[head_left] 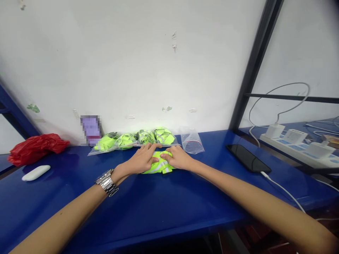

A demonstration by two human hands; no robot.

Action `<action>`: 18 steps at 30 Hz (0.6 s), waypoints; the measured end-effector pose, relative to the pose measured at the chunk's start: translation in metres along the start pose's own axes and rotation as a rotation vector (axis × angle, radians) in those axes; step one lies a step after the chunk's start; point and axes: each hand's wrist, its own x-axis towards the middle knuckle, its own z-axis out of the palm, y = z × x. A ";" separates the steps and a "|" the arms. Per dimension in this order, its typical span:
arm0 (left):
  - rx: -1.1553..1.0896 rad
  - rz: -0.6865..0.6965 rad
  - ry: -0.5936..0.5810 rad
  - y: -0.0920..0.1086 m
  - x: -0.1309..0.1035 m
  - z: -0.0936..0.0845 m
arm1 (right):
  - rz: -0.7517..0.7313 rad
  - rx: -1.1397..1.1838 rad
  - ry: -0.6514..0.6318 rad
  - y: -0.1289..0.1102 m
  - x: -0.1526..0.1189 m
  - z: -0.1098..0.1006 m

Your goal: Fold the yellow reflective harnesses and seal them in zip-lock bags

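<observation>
A neon-yellow reflective vest (161,165) with silvery strips lies bunched on the blue table, between my two hands. My left hand (144,158) grips its left side, thumb on top and fingers reaching over the far edge. On the other side, my right hand (180,158) is closed on the fabric, its thumb pressed down near the left thumb and its fingers curled behind. Just beyond the hands, several clear bags with yellow vests (144,137) stand in a row against the wall. A flat clear zip bag (192,141) rests to their right.
At the left are a red plastic bag (38,148), a white oval case (36,173) and an upright phone (91,129). A black phone (248,157) with a white cable lies right, near a power strip (302,150) and a dark metal post (251,67).
</observation>
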 end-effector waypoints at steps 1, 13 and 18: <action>0.073 0.008 0.042 0.001 -0.001 0.003 | 0.011 -0.032 -0.019 0.001 0.001 0.001; -0.046 0.036 0.055 0.001 -0.007 0.024 | -0.017 -0.353 0.094 0.010 -0.001 0.014; 0.074 0.041 0.011 0.000 -0.003 0.024 | -0.023 -0.344 0.092 0.009 -0.001 0.008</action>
